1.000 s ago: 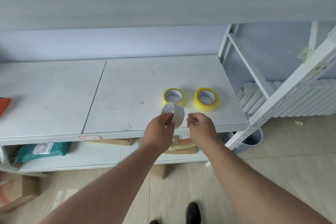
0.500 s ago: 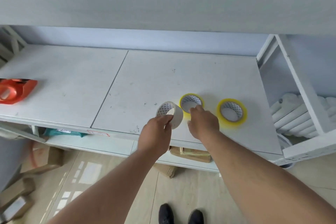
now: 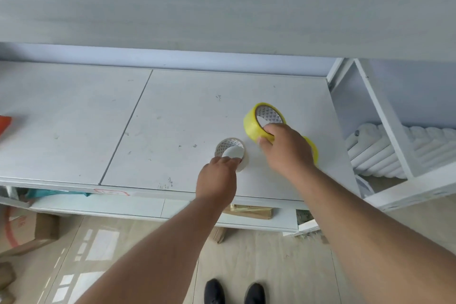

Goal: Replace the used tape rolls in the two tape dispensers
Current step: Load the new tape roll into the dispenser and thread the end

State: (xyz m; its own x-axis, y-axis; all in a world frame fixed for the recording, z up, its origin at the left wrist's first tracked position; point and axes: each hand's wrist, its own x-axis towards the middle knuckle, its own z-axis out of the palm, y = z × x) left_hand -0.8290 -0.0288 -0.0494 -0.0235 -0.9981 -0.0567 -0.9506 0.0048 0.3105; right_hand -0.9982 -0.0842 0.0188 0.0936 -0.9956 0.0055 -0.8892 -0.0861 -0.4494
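3 rolls of tape sit within our reach on the white shelf (image 3: 172, 111), and we go across it from the left. At the far left edge an orange object (image 3: 5, 124) pokes into view, cut off by the frame, so we cannot tell what it is. A dark seam runs across the shelf from back to front, and scuffs and small marks dot the bare surface to its right.

Our left hand (image 3: 217, 180) reaches over the front edge and grasps the empty roll (image 3: 230, 153), a whitish cardboard ring with a printed pattern inside and almost no tape on it. Our fingers pinch its near rim, and the ring stands tilted, its opening turned up toward us. We cannot tell whether its bottom edge touches the shelf.

Just to the right, our right hand (image 3: 286, 148) grips the yellow roll (image 3: 259, 122) at its near side, fingers curled over the rim and the thumb underneath. This roll is raised off the shelf and tipped, with its patterned core facing up and away. Behind our right hand, a second yellow roll (image 3: 312, 152) lies mostly hidden, only a curved yellow edge showing by the wrist.

Beyond the shelf's right end stands a white frame (image 3: 377, 111), with a white ribbed radiator (image 3: 385, 150) behind it. Below, cardboard boxes (image 3: 251, 211) rest on a lower shelf, and our 2 dark shoes (image 3: 234, 291) stand on the pale floor.
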